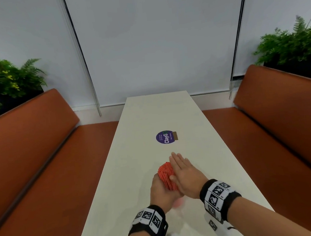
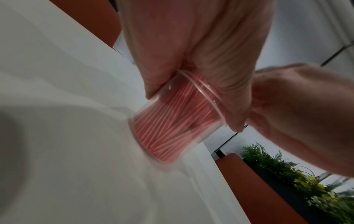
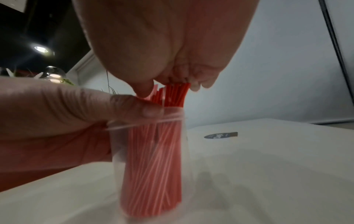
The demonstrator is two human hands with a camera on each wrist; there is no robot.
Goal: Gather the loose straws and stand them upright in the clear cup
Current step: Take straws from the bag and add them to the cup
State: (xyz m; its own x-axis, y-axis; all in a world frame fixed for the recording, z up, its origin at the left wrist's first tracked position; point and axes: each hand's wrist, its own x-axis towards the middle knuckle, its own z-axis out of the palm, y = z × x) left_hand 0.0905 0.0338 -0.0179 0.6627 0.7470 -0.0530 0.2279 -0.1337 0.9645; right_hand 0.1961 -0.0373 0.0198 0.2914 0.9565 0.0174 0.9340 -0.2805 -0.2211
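Observation:
A bundle of red-and-white striped straws (image 1: 166, 174) stands upright in the clear cup (image 3: 151, 178), which rests on the white table (image 1: 202, 162). My left hand (image 1: 162, 191) grips the cup around its rim, fingers curled on the wall (image 2: 162, 84). My right hand (image 1: 183, 170) lies flat with straight fingers, its palm (image 3: 172, 45) pressing down on the straw tops (image 3: 176, 92). In the left wrist view the straws (image 2: 172, 125) fill the cup (image 2: 191, 106) to its base.
A round purple sticker (image 1: 165, 137) lies on the table beyond my hands. Orange bench seats (image 1: 31, 147) flank the table on both sides, with green plants (image 1: 6, 80) behind them. A grey wall closes the far end.

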